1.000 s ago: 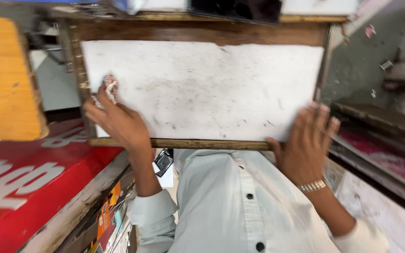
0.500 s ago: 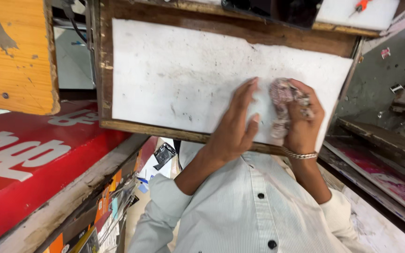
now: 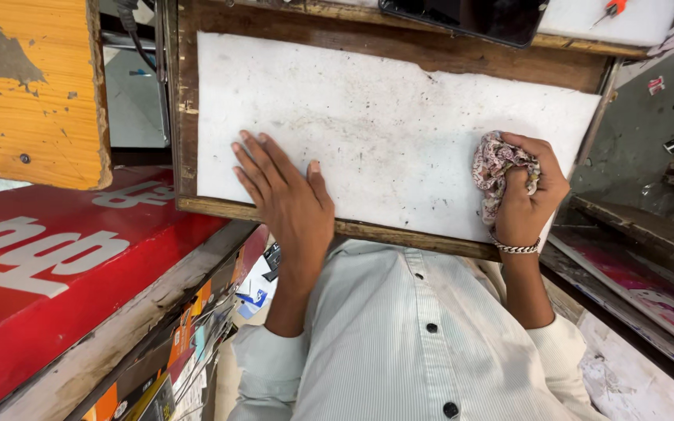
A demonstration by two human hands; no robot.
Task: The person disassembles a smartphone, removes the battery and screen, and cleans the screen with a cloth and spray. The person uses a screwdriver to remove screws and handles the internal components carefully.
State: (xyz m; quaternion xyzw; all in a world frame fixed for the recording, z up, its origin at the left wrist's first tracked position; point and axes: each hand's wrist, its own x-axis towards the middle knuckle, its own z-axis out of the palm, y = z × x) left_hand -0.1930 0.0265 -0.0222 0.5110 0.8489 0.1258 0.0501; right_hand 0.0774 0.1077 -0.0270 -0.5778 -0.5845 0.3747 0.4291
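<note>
A: What is held in the right hand point(image 3: 530, 195)?

B: A crumpled patterned cloth point(image 3: 498, 165) is gripped in it, the fingers closed around the bundle. The cloth is pressed against the white board point(image 3: 384, 125) near its right edge, just above the wooden frame point(image 3: 399, 235).

A: And the left hand point(image 3: 286, 195)?

B: It is laid open and flat, fingers spread, on the lower left part of the board, with the heel of the palm over the frame's near rail. Nothing is held in it.

A: What is seen to have changed over the last second?

B: A second ago both hands were at the board's lower corners, and something small and pale was pinched at the left one. Half a second ago both were bunched together at the lower right, with the cloth already in the right hand. Now they have been drawn apart: the left has been moved back leftward and flattened, while the cloth has been kept at the right edge.

A: What is to be read from that?

B: The cloth appears to have been passed over to the right side, and the board is judged to be steadied by the flat left hand while it is wiped. Grey smudges and specks are still seen across most of the surface, so little is judged to have been cleaned so far
</note>
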